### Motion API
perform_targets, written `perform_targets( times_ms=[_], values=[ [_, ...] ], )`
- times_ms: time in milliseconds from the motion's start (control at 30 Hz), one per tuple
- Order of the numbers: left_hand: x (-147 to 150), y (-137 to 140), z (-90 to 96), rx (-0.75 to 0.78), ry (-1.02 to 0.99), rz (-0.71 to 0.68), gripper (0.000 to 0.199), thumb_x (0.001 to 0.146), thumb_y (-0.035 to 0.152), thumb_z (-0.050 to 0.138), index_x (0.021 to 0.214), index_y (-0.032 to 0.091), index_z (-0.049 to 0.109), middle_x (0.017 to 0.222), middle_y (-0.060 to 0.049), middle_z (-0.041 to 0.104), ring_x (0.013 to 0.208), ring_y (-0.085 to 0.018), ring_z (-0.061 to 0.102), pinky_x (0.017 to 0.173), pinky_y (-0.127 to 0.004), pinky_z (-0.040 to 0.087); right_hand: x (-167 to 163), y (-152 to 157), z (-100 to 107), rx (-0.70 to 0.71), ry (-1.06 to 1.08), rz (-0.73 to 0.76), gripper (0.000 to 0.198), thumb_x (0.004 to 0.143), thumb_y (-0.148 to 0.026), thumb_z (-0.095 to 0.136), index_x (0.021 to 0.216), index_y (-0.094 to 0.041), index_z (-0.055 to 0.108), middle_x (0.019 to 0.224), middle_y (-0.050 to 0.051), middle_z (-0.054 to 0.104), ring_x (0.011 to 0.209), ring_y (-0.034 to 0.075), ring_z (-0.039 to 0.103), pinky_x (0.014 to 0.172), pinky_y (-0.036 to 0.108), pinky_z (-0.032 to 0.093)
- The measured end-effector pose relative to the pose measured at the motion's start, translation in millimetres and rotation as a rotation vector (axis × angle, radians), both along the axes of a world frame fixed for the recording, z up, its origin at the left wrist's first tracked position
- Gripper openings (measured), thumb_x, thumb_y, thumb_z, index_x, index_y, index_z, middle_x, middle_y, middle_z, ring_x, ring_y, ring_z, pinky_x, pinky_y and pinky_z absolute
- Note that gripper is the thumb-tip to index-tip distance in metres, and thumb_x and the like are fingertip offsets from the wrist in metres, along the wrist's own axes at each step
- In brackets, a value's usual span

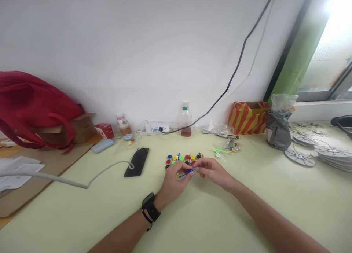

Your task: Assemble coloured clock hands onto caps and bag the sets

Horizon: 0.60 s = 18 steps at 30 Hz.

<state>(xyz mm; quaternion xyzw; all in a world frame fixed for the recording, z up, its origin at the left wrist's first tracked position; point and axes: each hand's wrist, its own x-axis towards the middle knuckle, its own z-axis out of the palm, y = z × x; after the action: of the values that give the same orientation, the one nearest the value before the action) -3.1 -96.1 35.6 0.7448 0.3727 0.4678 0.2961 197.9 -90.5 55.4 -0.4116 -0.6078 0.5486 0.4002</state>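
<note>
Just above the table, my left hand point(177, 178) pinches a small blue plastic piece point(182, 175) with a thin pointed end. From the other side my right hand point(213, 171) is closed, its fingertips meeting the same blue piece; the join between the fingers is too small to make out. Directly behind my fingers lie several small round discs point(169, 157) in blue, yellow, red, green and black, grouped in rows. Thin coloured sticks stand up among them, and my hands hide part of the group.
A black phone point(136, 162) lies left, under a grey cable point(88, 186). Loose plastic parts point(229, 147) sit behind my right hand. Against the wall are a bottle point(186, 121), a power strip point(158, 128) and a striped bag point(247, 119). Grey discs point(334, 157) are stacked right.
</note>
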Motion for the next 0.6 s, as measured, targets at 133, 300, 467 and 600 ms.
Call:
perform_targets(
  times_ms=[133, 300, 467, 600],
  values=[
    [-0.1, -2.2, 2.8, -0.036, -0.036, -0.07, 0.008, 0.094, 0.026, 0.065, 0.093, 0.019, 0.069, 0.107, -0.008, 0.071, 0.099, -0.02, 0.068, 0.088, -0.032, 0.056, -0.2, -0.2, -0.4, 0.023, 0.004, 0.004, 0.026, 0.083, -0.044, 0.07, 0.09, -0.019, 0.07, 0.087, 0.003, 0.065, 0.066, 0.013, 0.052, 0.064, 0.03, 0.044],
    [-0.1, -2.8, 2.0, -0.105, -0.031, -0.096, 0.012, 0.097, 0.027, 0.061, 0.1, 0.019, 0.07, 0.097, -0.006, 0.073, 0.089, -0.018, 0.069, 0.086, -0.031, 0.056, 0.1, 0.8, 0.7, 0.064, 0.004, -0.026, 0.032, 0.085, -0.049, 0.069, 0.099, -0.021, 0.067, 0.093, 0.003, 0.063, 0.064, 0.012, 0.051, 0.062, 0.03, 0.046],
    [1.7, -1.3, -0.8, -0.165, -0.089, -0.085, 0.018, 0.092, 0.031, 0.07, 0.104, 0.018, 0.069, 0.1, -0.007, 0.073, 0.087, -0.018, 0.07, 0.083, -0.03, 0.058, 0.4, 3.0, -5.1, 0.119, -0.005, -0.085, 0.035, 0.086, -0.051, 0.069, 0.107, -0.023, 0.066, 0.096, 0.001, 0.059, 0.065, 0.011, 0.051, 0.063, 0.029, 0.046],
    [1.5, 1.7, -2.5, -0.196, -0.13, -0.056, 0.021, 0.09, 0.033, 0.073, 0.103, 0.017, 0.069, 0.096, -0.007, 0.074, 0.085, -0.018, 0.07, 0.083, -0.031, 0.059, -0.7, 2.6, -8.5, 0.159, -0.022, -0.113, 0.045, 0.087, -0.051, 0.068, 0.124, -0.026, 0.062, 0.098, 0.001, 0.057, 0.067, 0.011, 0.05, 0.062, 0.028, 0.045]
  ],
)
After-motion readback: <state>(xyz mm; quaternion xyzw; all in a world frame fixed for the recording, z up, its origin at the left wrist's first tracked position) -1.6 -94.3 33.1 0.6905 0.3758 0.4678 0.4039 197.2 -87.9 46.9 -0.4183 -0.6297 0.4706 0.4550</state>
